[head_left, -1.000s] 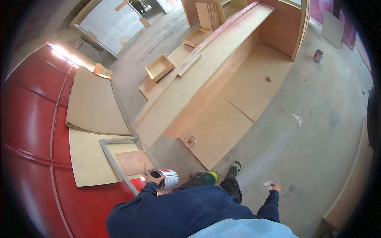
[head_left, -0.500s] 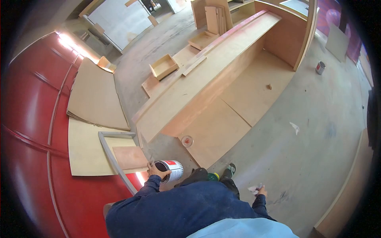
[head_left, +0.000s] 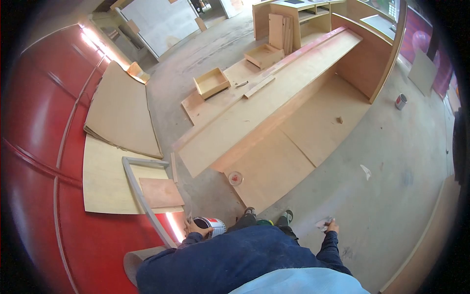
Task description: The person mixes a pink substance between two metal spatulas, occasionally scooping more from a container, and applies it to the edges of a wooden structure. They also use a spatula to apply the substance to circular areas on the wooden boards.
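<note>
A can (head_left: 218, 227) with a white and red label is tilted on its side in my left hand (head_left: 196, 228), whose fingers wrap round it. To the right of my body, my right hand (head_left: 333, 226) is closed on a small whitish piece (head_left: 323, 224), perhaps a cloth or a scraper; its exact kind is unclear. In front of me lies a long wooden cabinet frame (head_left: 274, 103), and a small round clear container (head_left: 235, 178) with something red inside sits on its near corner.
Left are a red panel (head_left: 39, 122), brown boards (head_left: 122, 112) and a grey frame (head_left: 142, 193). Beyond the cabinet lie a drawer (head_left: 212, 83) and wooden pieces. Another can (head_left: 401, 101) and a white scrap (head_left: 365, 172) are on the floor at right.
The view has shifted, so the cabinet appears lower and further right. My left hand with the can is lower in the view, while my right hand is slightly higher. Both of my shoes now show.
</note>
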{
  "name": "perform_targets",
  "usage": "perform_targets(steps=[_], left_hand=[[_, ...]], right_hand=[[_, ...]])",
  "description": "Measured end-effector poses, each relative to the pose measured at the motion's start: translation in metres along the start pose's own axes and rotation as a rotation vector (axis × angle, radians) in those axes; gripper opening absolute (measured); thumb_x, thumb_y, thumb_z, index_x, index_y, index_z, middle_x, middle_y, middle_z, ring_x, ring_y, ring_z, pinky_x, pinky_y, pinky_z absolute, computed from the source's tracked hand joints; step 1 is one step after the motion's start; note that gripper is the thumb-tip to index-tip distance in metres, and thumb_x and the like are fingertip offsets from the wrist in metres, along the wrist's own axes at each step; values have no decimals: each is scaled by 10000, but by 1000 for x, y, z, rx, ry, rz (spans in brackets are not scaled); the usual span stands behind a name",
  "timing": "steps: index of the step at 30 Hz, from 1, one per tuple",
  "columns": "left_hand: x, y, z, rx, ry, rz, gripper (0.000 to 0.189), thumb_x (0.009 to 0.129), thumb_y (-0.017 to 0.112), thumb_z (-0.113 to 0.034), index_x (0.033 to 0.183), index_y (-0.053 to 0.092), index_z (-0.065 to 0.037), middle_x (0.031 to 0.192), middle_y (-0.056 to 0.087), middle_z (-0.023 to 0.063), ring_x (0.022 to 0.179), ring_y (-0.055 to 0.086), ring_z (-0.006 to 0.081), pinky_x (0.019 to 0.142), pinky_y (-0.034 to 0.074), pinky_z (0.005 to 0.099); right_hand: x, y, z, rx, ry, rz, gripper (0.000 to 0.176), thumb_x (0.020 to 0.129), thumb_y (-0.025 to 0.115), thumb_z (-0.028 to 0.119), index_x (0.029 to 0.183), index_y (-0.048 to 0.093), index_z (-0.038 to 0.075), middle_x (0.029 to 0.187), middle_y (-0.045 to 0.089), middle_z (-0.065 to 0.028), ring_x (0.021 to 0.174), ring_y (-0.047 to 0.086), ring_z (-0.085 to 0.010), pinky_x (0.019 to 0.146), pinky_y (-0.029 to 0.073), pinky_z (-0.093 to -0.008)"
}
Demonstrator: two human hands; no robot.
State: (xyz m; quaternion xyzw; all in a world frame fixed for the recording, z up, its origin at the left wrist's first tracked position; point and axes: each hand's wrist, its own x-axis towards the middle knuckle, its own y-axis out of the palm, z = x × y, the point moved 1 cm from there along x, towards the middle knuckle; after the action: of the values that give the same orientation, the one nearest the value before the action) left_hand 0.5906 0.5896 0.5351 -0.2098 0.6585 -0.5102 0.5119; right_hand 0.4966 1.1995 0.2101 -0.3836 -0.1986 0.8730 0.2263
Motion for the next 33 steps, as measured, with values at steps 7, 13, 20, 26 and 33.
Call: perform_targets(steps=[7, 13, 20, 26, 33], left_hand=[[33, 13, 43, 6, -108, 70, 1318, 432, 890, -563, 1495, 216, -172, 1531, 136, 131, 1367, 259, 427, 1081, 293, 588], [34, -5, 37, -33, -166, 120, 1237, 469, 883, -530, 1478, 281, -142, 1547, 95, 121, 1401, 197, 400, 1109, 255, 581], [125, 130, 117, -63, 134, -324, 1247, 468, 880, -552, 1475, 284, -119, 1556, 90, 111, 1405, 196, 382, 1103, 273, 583], [1, -4, -59, -35, -174, -78, 1250, 454, 884, -558, 1436, 312, -38, 1510, 182, 158, 1361, 300, 367, 1116, 318, 459], [19, 68, -95, -142, -49, -107, 1339, 424, 908, -525, 1455, 216, -25, 1473, 202, 242, 1346, 306, 385, 1115, 318, 437]], right_hand=[[-74, 37, 68, -276, -104, 54, 660, 969, 343, 523, 787, 761, 45, 755, 719, -120, 710, 691, -271, 732, 549, -360], [-102, 74, 115, -369, -275, 136, 616, 966, 345, 522, 810, 768, 103, 760, 713, -124, 770, 687, -301, 767, 525, -383], [-66, 80, 167, -418, -434, 255, 617, 956, 334, 543, 847, 759, 109, 803, 700, -168, 832, 672, -358, 788, 510, -429], [54, 70, 154, -625, -538, 276, 563, 945, 416, 510, 824, 758, 79, 742, 693, -173, 760, 690, -317, 748, 524, -402], [155, -32, 185, -423, -193, 174, 640, 945, 398, 535, 794, 744, 18, 752, 701, -188, 714, 692, -314, 695, 545, -392]])
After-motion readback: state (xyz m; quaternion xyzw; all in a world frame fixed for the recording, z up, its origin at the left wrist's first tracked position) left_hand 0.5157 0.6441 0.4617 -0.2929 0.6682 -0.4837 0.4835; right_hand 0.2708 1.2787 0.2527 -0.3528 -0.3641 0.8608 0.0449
